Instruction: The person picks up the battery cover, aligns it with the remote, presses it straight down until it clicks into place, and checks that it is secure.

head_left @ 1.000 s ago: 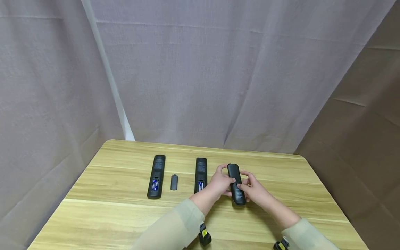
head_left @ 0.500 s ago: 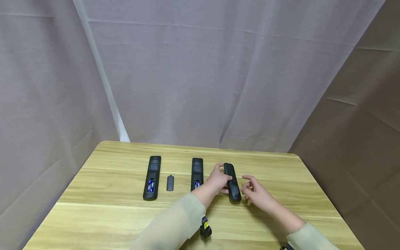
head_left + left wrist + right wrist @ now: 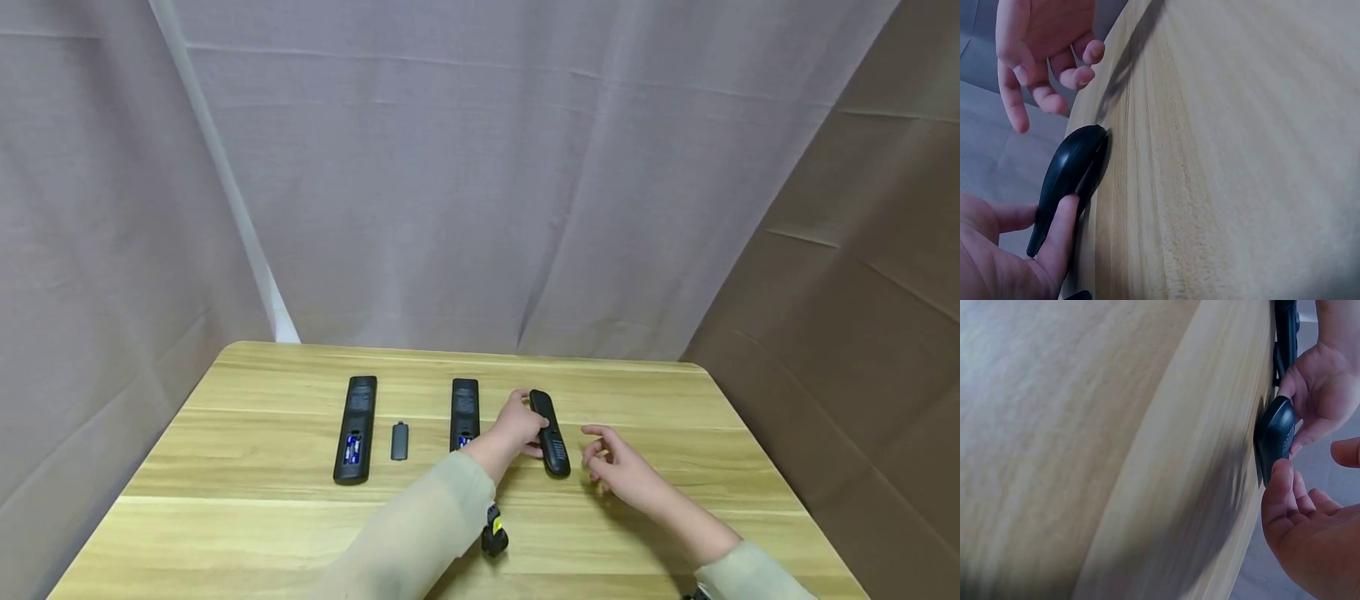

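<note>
Currently, held remote (image 3: 553, 442): towards the right of the table (image 3: 247, 517), face of its rounded back upward, slanted with the far end leaning left; whether it rests fully on the table I cannot tell
Weight and feel: probably light and stiff, hard plastic; the smooth rounded shell may be a little slippery, and a drop would likely harm it more than a firm squeeze
Where to hold: best across its two long edges near the middle, where thumb and fingers can easily span it
Left hand (image 3: 519, 425): pinches the held remote from its left side, thumb on the upper surface
Right hand (image 3: 621, 475): near the held remote but apart from it, holding nothing, fingers loosely bent with a gap to the thumb
Left remote (image 3: 361, 404): lies well apart, its batteries (image 3: 352, 450) showing
Small cover (image 3: 400, 442): lies between the left remote and the middle remote (image 3: 465, 400), whose near end is hidden by the left arm (image 3: 412, 521)
Since a second ago: the Right hand has let go of the held remote and drawn aside, the Left hand keeps its grip, and the held remote looks more slanted
</note>
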`<state>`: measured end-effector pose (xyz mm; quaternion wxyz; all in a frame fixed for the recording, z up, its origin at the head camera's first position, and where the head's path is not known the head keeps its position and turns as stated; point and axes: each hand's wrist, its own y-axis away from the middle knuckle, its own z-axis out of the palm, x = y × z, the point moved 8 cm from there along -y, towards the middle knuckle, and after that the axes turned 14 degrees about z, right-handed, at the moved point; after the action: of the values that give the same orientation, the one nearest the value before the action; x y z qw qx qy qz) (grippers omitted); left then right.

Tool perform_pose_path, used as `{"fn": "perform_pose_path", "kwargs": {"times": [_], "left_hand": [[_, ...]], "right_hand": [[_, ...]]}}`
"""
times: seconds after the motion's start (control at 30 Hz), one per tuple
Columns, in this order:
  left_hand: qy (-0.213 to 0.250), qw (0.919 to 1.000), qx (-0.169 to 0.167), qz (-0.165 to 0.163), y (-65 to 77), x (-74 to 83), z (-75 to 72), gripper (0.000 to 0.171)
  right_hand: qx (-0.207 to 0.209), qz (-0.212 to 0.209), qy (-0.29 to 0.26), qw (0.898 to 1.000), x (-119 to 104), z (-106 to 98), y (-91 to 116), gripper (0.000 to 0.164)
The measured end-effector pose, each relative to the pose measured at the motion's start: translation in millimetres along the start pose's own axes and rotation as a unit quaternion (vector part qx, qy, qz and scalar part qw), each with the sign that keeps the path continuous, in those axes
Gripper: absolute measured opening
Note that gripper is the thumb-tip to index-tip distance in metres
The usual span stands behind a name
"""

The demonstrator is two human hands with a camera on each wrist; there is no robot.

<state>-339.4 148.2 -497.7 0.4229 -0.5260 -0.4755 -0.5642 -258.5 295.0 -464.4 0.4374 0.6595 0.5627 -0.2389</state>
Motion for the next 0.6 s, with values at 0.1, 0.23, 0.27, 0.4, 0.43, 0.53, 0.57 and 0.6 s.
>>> {"fn": "perform_pose_path", "kwargs": {"times": [0.1, 0.23, 0.27, 0.4, 0.43, 0.53, 0.57, 0.6], "left_hand": [[-0.004, 1.0, -0.004, -0.001, -0.7, 0.8, -0.7, 0.067], [-0.01, 0.9999, -0.012, -0.005, 0.0, 1.7, -0.4, 0.067], [-0.012, 0.9998, -0.015, -0.005, 0.4, 2.0, -0.2, 0.066], [-0.013, 0.9996, -0.023, -0.009, 1.5, 4.0, 0.8, 0.063], [-0.015, 0.9995, -0.025, -0.009, 1.5, 4.5, 0.6, 0.062], [-0.02, 0.9993, -0.031, -0.01, 2.4, 6.1, 0.2, 0.061], [-0.021, 0.9992, -0.033, -0.01, 3.0, 7.0, 0.0, 0.061], [-0.021, 0.9992, -0.034, -0.008, 3.3, 7.8, -0.3, 0.061]], "right_hand": [[0.001, 0.002, 0.0, 1.0, 0.6, -0.7, 0.7, 0.056], [0.002, 0.0, 0.001, 1.0, 0.7, -2.1, 2.1, 0.055], [0.002, -0.002, 0.002, 1.0, 0.3, -2.3, 2.6, 0.054], [0.005, -0.006, 0.001, 1.0, -1.4, -2.8, 5.0, 0.053], [0.005, -0.007, 0.001, 1.0, -1.8, -2.4, 5.2, 0.053], [0.004, -0.005, 0.003, 1.0, -1.8, -1.3, 5.5, 0.052], [0.004, -0.005, 0.004, 1.0, -1.6, -1.0, 5.3, 0.052], [0.004, -0.004, 0.005, 1.0, -1.7, -0.7, 5.4, 0.051]]}}
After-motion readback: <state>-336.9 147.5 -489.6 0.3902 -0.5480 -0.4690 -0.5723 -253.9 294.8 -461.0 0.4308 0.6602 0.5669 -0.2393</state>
